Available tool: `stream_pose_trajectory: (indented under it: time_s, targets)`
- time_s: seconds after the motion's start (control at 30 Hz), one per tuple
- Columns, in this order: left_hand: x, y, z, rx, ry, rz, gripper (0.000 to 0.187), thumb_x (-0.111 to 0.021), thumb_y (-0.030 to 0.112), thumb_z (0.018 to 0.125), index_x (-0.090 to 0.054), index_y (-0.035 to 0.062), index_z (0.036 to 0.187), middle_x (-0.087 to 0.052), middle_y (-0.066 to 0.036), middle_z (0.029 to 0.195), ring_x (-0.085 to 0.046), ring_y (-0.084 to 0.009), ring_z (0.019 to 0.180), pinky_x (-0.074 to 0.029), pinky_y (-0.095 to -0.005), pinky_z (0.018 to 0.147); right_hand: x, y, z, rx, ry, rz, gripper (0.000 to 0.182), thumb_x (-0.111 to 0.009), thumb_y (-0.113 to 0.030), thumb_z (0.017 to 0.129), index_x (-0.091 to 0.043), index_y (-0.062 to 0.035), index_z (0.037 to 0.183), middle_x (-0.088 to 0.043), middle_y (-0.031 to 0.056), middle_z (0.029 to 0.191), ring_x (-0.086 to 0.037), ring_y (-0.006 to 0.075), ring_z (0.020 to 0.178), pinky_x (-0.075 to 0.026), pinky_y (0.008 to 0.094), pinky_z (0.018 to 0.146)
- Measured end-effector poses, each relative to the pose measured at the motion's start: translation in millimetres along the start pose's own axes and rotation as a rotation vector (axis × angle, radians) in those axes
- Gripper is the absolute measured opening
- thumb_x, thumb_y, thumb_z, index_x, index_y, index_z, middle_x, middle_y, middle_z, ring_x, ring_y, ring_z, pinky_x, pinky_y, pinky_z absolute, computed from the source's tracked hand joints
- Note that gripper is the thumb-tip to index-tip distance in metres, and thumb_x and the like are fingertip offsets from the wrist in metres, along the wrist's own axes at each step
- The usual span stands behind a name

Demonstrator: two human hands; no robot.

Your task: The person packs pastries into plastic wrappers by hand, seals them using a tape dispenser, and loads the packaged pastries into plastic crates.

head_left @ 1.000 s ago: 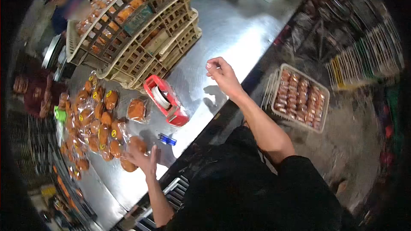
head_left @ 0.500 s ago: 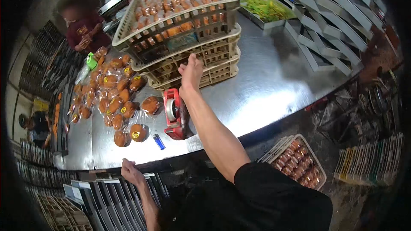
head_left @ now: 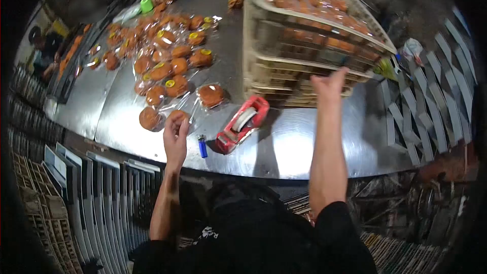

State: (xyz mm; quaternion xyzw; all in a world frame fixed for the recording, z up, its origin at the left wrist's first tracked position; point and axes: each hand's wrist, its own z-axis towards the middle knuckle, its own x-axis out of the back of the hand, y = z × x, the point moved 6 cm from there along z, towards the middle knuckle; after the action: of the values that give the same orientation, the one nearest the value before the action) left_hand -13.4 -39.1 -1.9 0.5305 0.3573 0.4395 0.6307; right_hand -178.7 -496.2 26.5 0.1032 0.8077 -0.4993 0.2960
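My left hand (head_left: 176, 139) is at the near end of the wrapped buns (head_left: 177, 66), its curled fingers over a bun (head_left: 178, 116); whether they grip it is unclear. My right hand (head_left: 331, 87), fingers spread, is against the near side of the stacked crates (head_left: 299, 76). The top crate (head_left: 314, 38) is full of wrapped buns. Between my hands lie a red tape dispenser (head_left: 243, 123) and a blue lighter (head_left: 202, 146). Several bun wrappers carry yellow stickers.
Metal trays lean together on the right (head_left: 431, 101), and more trays stand below the table (head_left: 101, 187) at left. A green bottle (head_left: 147, 3) is behind the buns. People stand at the far side and far left (head_left: 48, 50).
The view has turned, and the crates now appear further right. My left hand has moved from the table's near edge onto the buns. My right hand remains at the crates.
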Motion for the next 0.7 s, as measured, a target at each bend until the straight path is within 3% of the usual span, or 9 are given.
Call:
stream_pose_trajectory:
  time_s: [0.03, 0.13, 0.17, 0.27, 0.43, 0.5, 0.63, 0.67, 0.7]
  targets:
    - [4, -4, 7, 0.038, 0.03, -0.089, 0.025, -0.058, 0.016, 0.096, -0.056, -0.0009, 0.114, -0.061, -0.006, 0.093, -0.057, -0.0104, 0.083, -0.047, -0.0246, 0.076, 24, -9, 30, 0.133, -0.114, -0.09, 0.079, -0.039, -0.044, 0.098, 0.014, -0.0209, 0.152, 0.01, 0.0145, 0.159, -0.018, 0.0324, 0.143, -0.019, 0.0478, 0.114]
    - [20, -9, 26, 0.11, 0.08, -0.092, 0.024, -0.058, 0.017, 0.097, -0.057, -0.0011, 0.112, -0.062, -0.005, 0.093, -0.058, -0.0104, 0.083, -0.048, -0.0248, 0.076, 27, -73, 11, 0.215, 0.039, -0.032, 0.068, -0.038, -0.051, 0.096, -0.021, -0.0171, 0.153, -0.022, 0.0108, 0.157, -0.021, 0.0333, 0.143, -0.013, 0.0572, 0.115]
    - [26, -17, 34, 0.124, 0.094, -0.094, 0.024, -0.058, 0.017, 0.097, -0.057, -0.0011, 0.112, -0.062, -0.005, 0.093, -0.058, -0.0104, 0.083, -0.048, -0.0248, 0.076, 31, -83, 8, 0.143, 0.13, 0.031, 0.07, -0.036, -0.061, 0.092, -0.036, -0.0173, 0.147, -0.032, 0.0106, 0.153, -0.027, 0.0347, 0.14, -0.018, 0.0598, 0.113]
    - [34, -31, 60, 0.108, 0.061, 0.025, 0.024, -0.059, 0.019, 0.097, -0.059, -0.002, 0.11, -0.062, -0.005, 0.089, -0.058, -0.0102, 0.082, -0.049, -0.0251, 0.077, 72, -125, 30, 0.252, -0.102, -0.189, 0.077, -0.059, -0.052, 0.085, -0.037, -0.0081, 0.144, -0.041, 0.0144, 0.145, -0.041, 0.0354, 0.131, -0.036, 0.0506, 0.108]
    - [28, -44, 109, 0.13, 0.05, -0.059, 0.026, -0.059, 0.02, 0.096, -0.059, -0.0009, 0.111, -0.063, -0.005, 0.093, -0.061, -0.0119, 0.084, -0.049, -0.0265, 0.08, 81, -156, -74, 0.395, 0.089, -0.401, 0.076, -0.063, -0.05, 0.084, -0.04, -0.007, 0.142, -0.044, 0.0148, 0.141, -0.045, 0.0334, 0.127, -0.039, 0.0505, 0.105]
    - [-9, -29, 138, 0.122, 0.117, -0.127, 0.028, -0.059, 0.022, 0.097, -0.057, 0.0012, 0.115, -0.062, -0.007, 0.099, -0.062, -0.0142, 0.091, -0.049, -0.0283, 0.083, 86, -176, -108, 0.431, 0.147, -0.482, 0.075, -0.064, -0.049, 0.084, -0.041, -0.0066, 0.141, -0.046, 0.015, 0.139, -0.046, 0.0326, 0.126, -0.041, 0.0505, 0.104]
    - [-182, 57, 206, 0.021, -0.236, -0.271, 0.053, -0.062, 0.035, 0.094, -0.046, 0.0002, 0.13, -0.06, -0.016, 0.116, -0.061, -0.0226, 0.105, -0.048, -0.0331, 0.092, 67, -219, -135, 0.466, 0.235, -0.652, 0.074, -0.066, -0.048, 0.083, -0.043, -0.0057, 0.14, -0.048, 0.0153, 0.136, -0.049, 0.031, 0.123, -0.044, 0.0505, 0.101]
    - [-226, 89, 213, 0.033, -0.345, -0.482, 0.07, -0.061, 0.049, 0.09, -0.043, -0.0044, 0.13, -0.055, -0.024, 0.124, -0.059, -0.0286, 0.108, -0.048, -0.0381, 0.091, 61, -227, -137, 0.462, 0.254, -0.685, 0.074, -0.067, -0.047, 0.082, -0.044, -0.0055, 0.139, -0.049, 0.0154, 0.135, -0.05, 0.0306, 0.122, -0.044, 0.0505, 0.1]
    - [-260, 118, 221, 0.004, -0.368, -0.331, 0.085, -0.055, 0.061, 0.088, -0.037, -0.0066, 0.136, -0.046, -0.028, 0.133, -0.05, -0.0365, 0.119, -0.04, -0.045, 0.101, 56, -233, -136, 0.452, 0.274, -0.714, 0.074, -0.068, -0.047, 0.082, -0.044, -0.0053, 0.139, -0.05, 0.0154, 0.134, -0.051, 0.0302, 0.122, -0.045, 0.0504, 0.1]
